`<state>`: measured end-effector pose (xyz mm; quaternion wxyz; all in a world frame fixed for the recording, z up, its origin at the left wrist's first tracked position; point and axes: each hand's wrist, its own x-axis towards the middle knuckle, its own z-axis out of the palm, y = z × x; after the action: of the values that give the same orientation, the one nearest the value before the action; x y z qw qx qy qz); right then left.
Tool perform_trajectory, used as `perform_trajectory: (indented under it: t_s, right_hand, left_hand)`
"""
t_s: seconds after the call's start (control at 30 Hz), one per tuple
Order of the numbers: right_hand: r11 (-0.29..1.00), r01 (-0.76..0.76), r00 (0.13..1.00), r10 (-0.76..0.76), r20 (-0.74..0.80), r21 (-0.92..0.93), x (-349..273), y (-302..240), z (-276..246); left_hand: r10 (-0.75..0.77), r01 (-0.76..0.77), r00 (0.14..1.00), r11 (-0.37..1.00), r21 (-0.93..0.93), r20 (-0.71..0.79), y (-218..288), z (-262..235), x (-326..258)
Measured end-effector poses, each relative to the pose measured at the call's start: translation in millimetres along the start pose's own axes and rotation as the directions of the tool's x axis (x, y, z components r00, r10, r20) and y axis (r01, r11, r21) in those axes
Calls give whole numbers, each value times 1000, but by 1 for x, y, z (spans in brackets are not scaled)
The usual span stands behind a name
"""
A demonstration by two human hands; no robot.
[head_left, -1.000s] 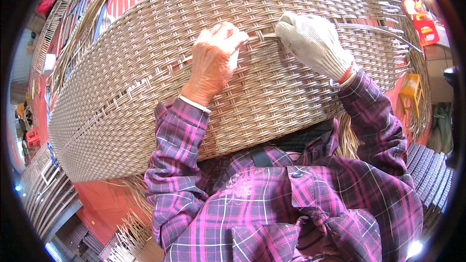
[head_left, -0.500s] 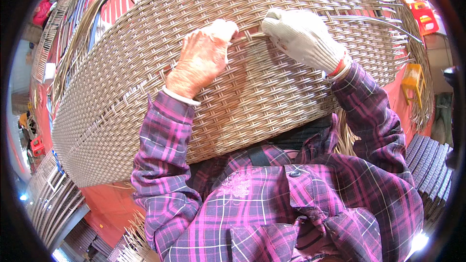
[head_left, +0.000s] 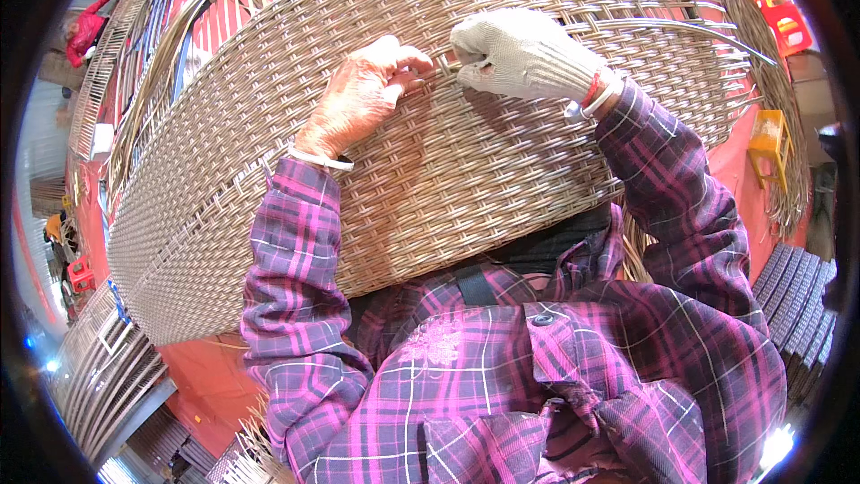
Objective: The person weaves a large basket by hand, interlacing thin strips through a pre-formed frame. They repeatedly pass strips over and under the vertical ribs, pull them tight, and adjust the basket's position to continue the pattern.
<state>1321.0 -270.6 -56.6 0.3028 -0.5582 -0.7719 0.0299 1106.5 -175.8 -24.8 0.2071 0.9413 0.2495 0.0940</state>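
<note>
A large curved panel of woven brown wicker (head_left: 484,175) lies across the front of me. Over its upper middle is my bare left hand (head_left: 354,99), its fingers bent and drawn together near a gap in the weave; whatever sits between the fingertips is hidden. Beside it, my right hand (head_left: 533,54) wears a white knitted glove and is closed on a wicker strand (head_left: 663,25). The strand's loose tail trails rightward over the panel and past its edge. A short raised piece of strand shows between the two hands.
An orange stool (head_left: 769,148) and a red stool (head_left: 785,22) stand at the right. Loose strands hang along the panel's right edge. A person in red (head_left: 85,36) is at far left. Stacked grey woven pieces (head_left: 793,305) lie lower right. The floor (head_left: 210,385) is red.
My right hand has moved left, drawing nearer the left one, and its glove has turned. My left hand has shifted slightly left, with its fingertips now showing.
</note>
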Motion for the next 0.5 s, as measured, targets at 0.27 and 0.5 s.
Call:
perform_trajectory:
  t_s: [0.27, 0.5]
  right_hand:
    - [994, 0, 989, -16, -149, -111, -7, -26, 16]
    - [982, -73, 962, 23, -274, -174, -28, -37, 41]
  left_hand:
    - [-14, 14, 1000, 998, -64, 12, -12, -14, 10]
    - [30, 12, 994, 930, 368, -108, 4, 4, 14]
